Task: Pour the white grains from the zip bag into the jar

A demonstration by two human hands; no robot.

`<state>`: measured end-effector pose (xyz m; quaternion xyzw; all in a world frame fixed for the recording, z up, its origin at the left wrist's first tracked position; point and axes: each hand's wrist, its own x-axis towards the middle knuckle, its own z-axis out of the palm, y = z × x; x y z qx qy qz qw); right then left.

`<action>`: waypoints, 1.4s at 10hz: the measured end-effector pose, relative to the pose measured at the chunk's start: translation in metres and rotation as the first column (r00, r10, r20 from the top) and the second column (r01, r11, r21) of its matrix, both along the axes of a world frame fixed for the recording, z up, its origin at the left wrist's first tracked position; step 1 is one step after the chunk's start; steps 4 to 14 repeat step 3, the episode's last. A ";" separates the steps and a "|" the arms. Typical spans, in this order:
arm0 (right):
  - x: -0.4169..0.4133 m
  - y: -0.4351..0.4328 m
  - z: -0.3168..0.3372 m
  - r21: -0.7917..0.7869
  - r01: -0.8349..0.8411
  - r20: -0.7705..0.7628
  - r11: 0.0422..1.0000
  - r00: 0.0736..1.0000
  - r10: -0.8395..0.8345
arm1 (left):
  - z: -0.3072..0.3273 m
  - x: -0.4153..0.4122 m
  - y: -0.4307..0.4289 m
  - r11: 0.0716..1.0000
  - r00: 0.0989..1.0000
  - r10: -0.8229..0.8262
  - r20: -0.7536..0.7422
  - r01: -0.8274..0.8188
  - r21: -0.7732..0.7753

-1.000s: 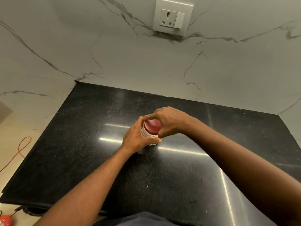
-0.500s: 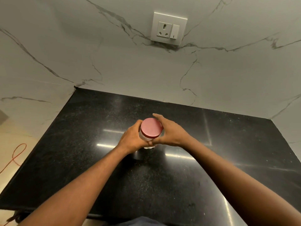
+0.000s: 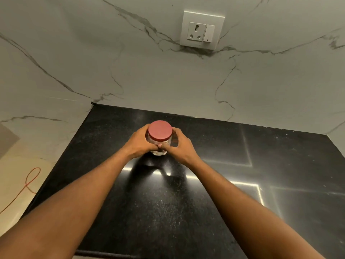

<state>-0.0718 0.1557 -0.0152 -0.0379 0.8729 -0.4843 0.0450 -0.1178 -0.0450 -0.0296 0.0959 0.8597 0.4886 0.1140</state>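
A polished black speckled stone countertop (image 3: 158, 212) reflects bright strips of light. Behind it and at its left rises a white marble wall (image 3: 130, 71) with grey veins. A white socket plate (image 3: 202, 29) with a switch (image 3: 210, 33) is mounted high on the wall. An orange cord (image 3: 28, 184) loops across the beige floor (image 3: 11, 165) at left.

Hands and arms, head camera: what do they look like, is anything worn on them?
The left hand and right hand are bare, no gloves or rings showing. Both forearms are bare too: no sleeves, watch or bracelet in view.
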 end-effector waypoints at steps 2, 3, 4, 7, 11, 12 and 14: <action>0.020 -0.009 0.004 0.124 0.071 0.027 0.990 0.997 -0.075 | 0.013 0.011 -0.010 0.993 0.994 -0.070 0.080 0.077 -0.090; 0.041 -0.016 0.020 0.278 0.188 -0.120 0.942 0.980 -0.160 | 0.023 0.034 -0.020 0.963 1.000 0.013 0.006 -0.011 -0.269; 0.041 -0.016 0.020 0.278 0.188 -0.120 0.942 0.980 -0.160 | 0.023 0.034 -0.020 0.963 1.000 0.013 0.006 -0.011 -0.269; 0.041 -0.016 0.020 0.278 0.188 -0.120 0.942 0.980 -0.160 | 0.023 0.034 -0.020 0.963 1.000 0.013 0.006 -0.011 -0.269; 0.041 -0.016 0.020 0.278 0.188 -0.120 0.942 0.980 -0.160 | 0.023 0.034 -0.020 0.963 1.000 0.013 0.006 -0.011 -0.269; 0.041 -0.016 0.020 0.278 0.188 -0.120 0.942 0.980 -0.160 | 0.023 0.034 -0.020 0.963 1.000 0.013 0.006 -0.011 -0.269; 0.041 -0.016 0.020 0.278 0.188 -0.120 0.942 0.980 -0.160 | 0.023 0.034 -0.020 0.963 1.000 0.013 0.006 -0.011 -0.269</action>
